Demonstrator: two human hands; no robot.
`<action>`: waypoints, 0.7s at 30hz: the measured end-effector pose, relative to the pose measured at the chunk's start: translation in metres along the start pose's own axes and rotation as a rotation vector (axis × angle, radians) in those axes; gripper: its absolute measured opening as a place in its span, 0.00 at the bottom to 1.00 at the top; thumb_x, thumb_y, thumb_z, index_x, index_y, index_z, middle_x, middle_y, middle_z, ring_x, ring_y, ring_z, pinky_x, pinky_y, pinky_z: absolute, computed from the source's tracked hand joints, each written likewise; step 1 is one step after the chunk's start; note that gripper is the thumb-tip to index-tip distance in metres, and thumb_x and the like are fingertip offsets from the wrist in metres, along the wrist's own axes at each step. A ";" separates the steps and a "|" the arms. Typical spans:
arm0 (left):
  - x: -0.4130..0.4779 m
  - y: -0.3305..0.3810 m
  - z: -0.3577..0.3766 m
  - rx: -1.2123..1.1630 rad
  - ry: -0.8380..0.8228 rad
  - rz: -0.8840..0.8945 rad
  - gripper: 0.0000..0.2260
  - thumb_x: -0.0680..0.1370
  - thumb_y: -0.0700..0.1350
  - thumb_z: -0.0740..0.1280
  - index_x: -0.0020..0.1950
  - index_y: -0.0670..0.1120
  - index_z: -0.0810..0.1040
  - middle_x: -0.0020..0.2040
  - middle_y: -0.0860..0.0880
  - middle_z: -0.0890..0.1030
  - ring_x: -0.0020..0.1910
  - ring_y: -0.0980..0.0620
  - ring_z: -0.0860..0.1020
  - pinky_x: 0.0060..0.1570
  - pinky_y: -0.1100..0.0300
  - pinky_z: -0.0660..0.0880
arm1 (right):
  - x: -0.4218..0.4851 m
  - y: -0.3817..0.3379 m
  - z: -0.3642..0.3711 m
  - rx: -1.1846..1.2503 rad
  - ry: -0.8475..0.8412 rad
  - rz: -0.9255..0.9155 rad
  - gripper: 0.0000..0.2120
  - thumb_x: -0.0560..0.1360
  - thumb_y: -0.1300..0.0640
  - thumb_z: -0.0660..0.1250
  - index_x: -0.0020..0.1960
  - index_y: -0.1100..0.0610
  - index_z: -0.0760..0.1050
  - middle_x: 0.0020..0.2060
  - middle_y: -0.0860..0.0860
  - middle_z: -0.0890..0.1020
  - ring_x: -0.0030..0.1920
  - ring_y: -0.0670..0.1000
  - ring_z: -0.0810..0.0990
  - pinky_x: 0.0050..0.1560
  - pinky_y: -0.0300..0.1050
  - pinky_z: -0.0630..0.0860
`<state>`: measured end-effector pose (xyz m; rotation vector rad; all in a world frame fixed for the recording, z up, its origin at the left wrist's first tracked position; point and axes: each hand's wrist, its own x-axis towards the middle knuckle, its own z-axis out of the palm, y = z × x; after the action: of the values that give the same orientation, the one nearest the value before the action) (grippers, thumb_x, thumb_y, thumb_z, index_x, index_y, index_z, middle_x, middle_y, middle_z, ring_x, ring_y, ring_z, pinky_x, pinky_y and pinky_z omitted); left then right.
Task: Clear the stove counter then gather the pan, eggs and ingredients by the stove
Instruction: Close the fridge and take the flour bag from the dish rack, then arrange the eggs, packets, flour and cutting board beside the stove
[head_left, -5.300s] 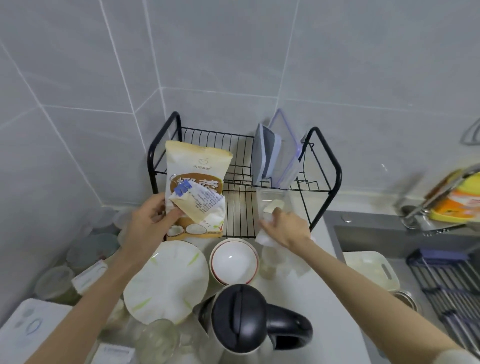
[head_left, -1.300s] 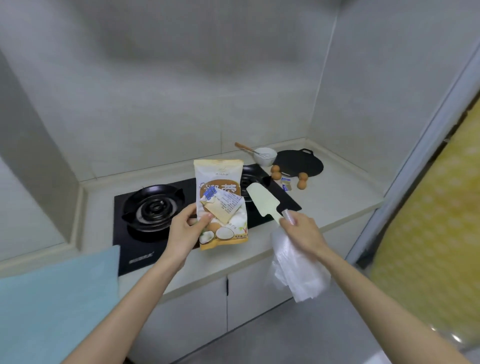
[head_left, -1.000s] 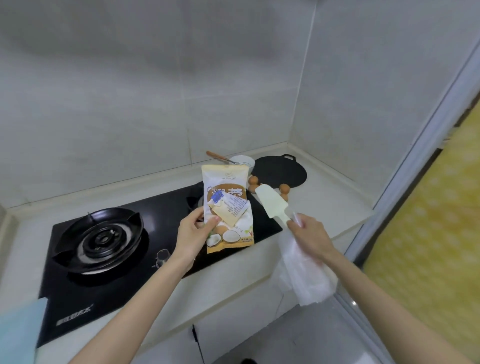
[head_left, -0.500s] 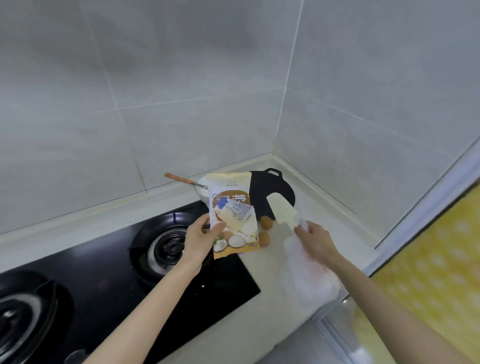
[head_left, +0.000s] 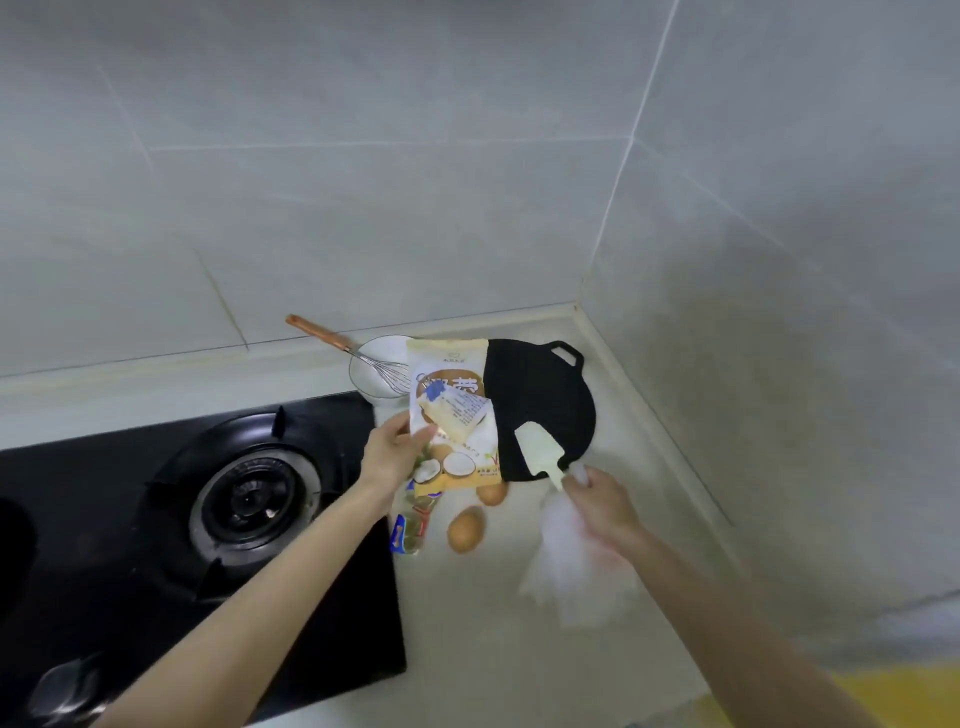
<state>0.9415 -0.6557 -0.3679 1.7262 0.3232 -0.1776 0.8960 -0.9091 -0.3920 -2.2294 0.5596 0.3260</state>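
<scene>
Ingredients carried over the worktop corner by the stove.

Gas burner (head_left: 253, 500) at left; left hand (head_left: 393, 457) has its grip clamped on a coconut-flour bag (head_left: 453, 415) and small packet (head_left: 457, 420). Two eggs (head_left: 466, 529) lie below, near the black pan (head_left: 540, 400). Right hand (head_left: 597, 501) grips a spatula (head_left: 537, 451) and plastic bag (head_left: 571, 571).

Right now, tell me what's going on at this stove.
A person is bringing ingredients to the counter corner. The left hand holds a pouch with a small packet; the right hand holds a spatula and clear plastic. The pan, two eggs, bowl and whisk already sit there.
</scene>
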 end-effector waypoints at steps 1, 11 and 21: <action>0.010 0.002 0.015 -0.002 0.019 -0.029 0.05 0.77 0.43 0.68 0.50 0.51 0.80 0.48 0.48 0.83 0.48 0.48 0.82 0.54 0.49 0.78 | 0.010 0.004 -0.007 0.001 -0.008 0.001 0.12 0.78 0.51 0.59 0.36 0.50 0.65 0.36 0.50 0.74 0.36 0.52 0.73 0.37 0.43 0.68; 0.075 -0.001 0.099 0.213 0.078 -0.105 0.09 0.80 0.46 0.63 0.59 0.47 0.76 0.52 0.48 0.81 0.46 0.51 0.77 0.48 0.56 0.75 | 0.072 0.037 -0.053 -0.041 -0.070 -0.112 0.19 0.75 0.44 0.66 0.37 0.58 0.67 0.31 0.51 0.72 0.31 0.51 0.70 0.33 0.44 0.67; 0.088 -0.014 0.097 0.323 0.064 -0.178 0.20 0.80 0.41 0.63 0.72 0.45 0.67 0.66 0.44 0.76 0.62 0.45 0.75 0.55 0.54 0.74 | 0.098 0.035 -0.060 -0.379 0.081 -0.428 0.26 0.73 0.51 0.69 0.68 0.53 0.66 0.62 0.48 0.72 0.64 0.52 0.70 0.57 0.43 0.68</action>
<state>1.0271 -0.7391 -0.4246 2.0248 0.5185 -0.3185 0.9668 -1.0035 -0.4150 -2.6617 0.0495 0.1250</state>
